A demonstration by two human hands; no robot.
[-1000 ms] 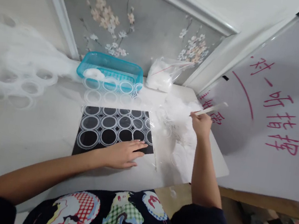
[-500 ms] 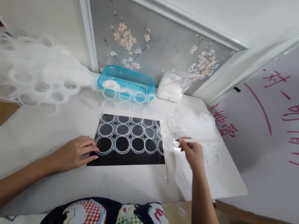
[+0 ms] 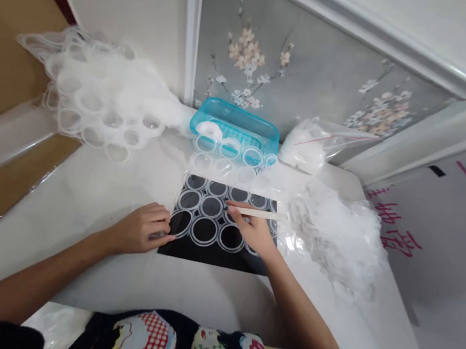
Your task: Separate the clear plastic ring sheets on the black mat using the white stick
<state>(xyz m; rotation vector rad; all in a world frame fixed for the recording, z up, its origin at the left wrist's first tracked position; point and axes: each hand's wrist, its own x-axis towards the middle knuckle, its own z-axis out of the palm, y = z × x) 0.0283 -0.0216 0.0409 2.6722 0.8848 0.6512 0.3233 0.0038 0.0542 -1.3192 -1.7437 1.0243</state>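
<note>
A black mat [image 3: 208, 252] lies on the white table [image 3: 121, 274], and a clear sheet of white rings [image 3: 209, 217] is spread over it. My left hand [image 3: 143, 231] presses the sheet's near left corner with curled fingers. My right hand [image 3: 253, 230] rests over the rings on the right side and holds a thin pale stick [image 3: 264, 215] that points to the right, level with the table.
A teal basket [image 3: 240, 126] stands at the back against the flowered wall panel. A clear bag of white material [image 3: 311, 148] is to its right. Loose ring sheets pile up at the back left [image 3: 96, 96] and on the right [image 3: 337, 237]. A white board with red writing [image 3: 447, 230] leans at the right.
My right hand has come in from the right-hand pile onto the ring sheet, stick still in it. My left hand slid from the mat's middle to its left corner. The view has swung left.
</note>
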